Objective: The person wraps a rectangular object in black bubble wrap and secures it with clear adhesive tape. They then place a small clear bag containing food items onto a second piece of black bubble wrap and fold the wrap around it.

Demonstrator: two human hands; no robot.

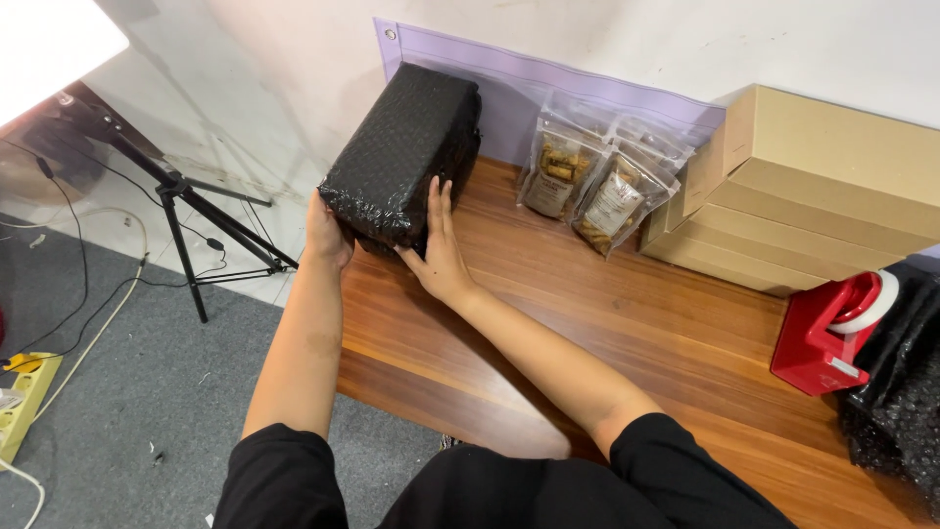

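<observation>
Black bubble-wrapped parcel (pixel 401 152) sitting at the far left corner of the wooden desk (pixel 627 333), long side running back toward the wall, near end overhanging or just at the desk's left edge. Left hand (pixel 328 233) cupped against the parcel's near-left corner, fingers wrapped under and behind it, mostly hidden, so spread cannot be told. Right hand (pixel 436 257) flat against the near end face, fingers (pixel 438 201) extended upward and held close together, thumb off to the left along the lower edge; parcel in front of and above those fingers, touching them. Parcel pressed between both hands, not lifted clear as far as can be told. Purple sheet (pixel 548 73) hanging on the wall behind the parcel. Clear snack pouches (pixel 597 191) leaning at the desk's back edge, right of the parcel, apart from it. Stack of flat cardboard boxes (pixel 813 191) further right along the back edge. Red tape dispenser (pixel 832 333) near the desk's right edge, beside loose black bubble wrap (pixel 901 402). Tripod stand (pixel 186 211) on the floor left of the desk
</observation>
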